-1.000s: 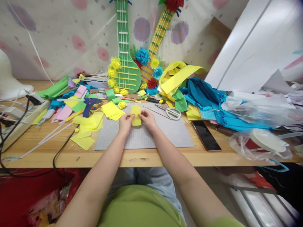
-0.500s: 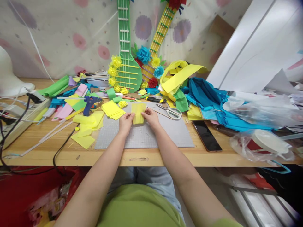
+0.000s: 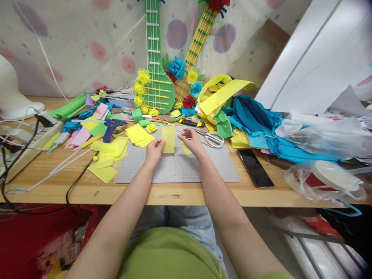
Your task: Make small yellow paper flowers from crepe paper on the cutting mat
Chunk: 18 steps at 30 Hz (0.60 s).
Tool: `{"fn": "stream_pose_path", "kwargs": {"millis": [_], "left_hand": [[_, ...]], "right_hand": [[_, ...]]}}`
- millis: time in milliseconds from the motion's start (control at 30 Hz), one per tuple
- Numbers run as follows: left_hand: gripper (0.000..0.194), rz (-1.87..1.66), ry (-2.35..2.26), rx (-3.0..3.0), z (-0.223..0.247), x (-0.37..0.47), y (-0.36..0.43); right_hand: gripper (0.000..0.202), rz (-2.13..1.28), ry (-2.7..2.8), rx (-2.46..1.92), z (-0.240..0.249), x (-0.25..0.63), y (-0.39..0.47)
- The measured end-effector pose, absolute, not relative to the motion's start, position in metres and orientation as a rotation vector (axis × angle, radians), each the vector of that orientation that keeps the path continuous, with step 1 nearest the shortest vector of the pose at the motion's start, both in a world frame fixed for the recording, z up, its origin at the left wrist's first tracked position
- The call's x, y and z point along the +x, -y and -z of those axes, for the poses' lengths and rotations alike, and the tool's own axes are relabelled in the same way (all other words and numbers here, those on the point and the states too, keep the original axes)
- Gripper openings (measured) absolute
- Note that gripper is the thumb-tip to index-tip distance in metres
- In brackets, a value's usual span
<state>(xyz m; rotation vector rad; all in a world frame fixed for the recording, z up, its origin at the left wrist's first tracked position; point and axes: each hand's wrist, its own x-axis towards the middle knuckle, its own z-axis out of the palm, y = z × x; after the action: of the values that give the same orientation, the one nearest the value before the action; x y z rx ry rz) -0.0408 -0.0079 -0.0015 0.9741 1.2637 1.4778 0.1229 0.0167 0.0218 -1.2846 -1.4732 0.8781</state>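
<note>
My left hand (image 3: 154, 150) pinches the left edge of a small yellow paper rectangle (image 3: 168, 140), held upright over the grey cutting mat (image 3: 174, 172). To its right, my right hand (image 3: 192, 142) is off that paper, its fingers loosely curled and apart. Another yellow paper piece (image 3: 185, 148) shows under the right palm, partly hidden; whether it touches the hand or lies on the mat is unclear. A stack of yellow paper squares (image 3: 138, 135) and a small yellow paper flower (image 3: 151, 128) lie beyond my left hand. Scissors (image 3: 214, 140) rest behind my right hand.
A blue glue gun (image 3: 110, 130) and loose yellow paper (image 3: 104, 170) lie left. A phone (image 3: 255, 168) and a plastic-wrapped cup (image 3: 322, 178) are right. Flower-trimmed green (image 3: 159, 89) and yellow (image 3: 200, 35) paper guitars lean at the back. Blue crepe paper (image 3: 255, 120) is heaped back right.
My right hand has let go of the paper's right edge and moved right, its fingers opening. The left hand keeps its hold. A second yellow piece now shows apart, under the right hand.
</note>
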Motion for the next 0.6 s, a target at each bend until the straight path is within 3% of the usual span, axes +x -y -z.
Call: {"fn": "stream_pose_path", "kwargs": {"millis": [67,133,300,600], "left_hand": [[0.023,-1.451,-1.226,1.003,0.002,-0.04,0.008],[0.023,-1.398,-1.185,1.01,-0.001,-0.042,0.009],[0.03,-1.143,-1.065,0.972,-0.012,-0.053,0.013],[0.038,-1.233,-1.201,0.975,-0.014,-0.049,0.012]], "right_hand": [[0.044,-1.139,1.412,-1.194,-0.015,0.104,-0.015],[0.032,-1.254,1.32,-1.162,-0.007,0.093,-0.016],[0.027,-1.284,1.11,-1.14,-0.001,0.104,-0.025],[0.033,-1.323,1.179,-1.087,-0.006,0.104,-0.02]]}}
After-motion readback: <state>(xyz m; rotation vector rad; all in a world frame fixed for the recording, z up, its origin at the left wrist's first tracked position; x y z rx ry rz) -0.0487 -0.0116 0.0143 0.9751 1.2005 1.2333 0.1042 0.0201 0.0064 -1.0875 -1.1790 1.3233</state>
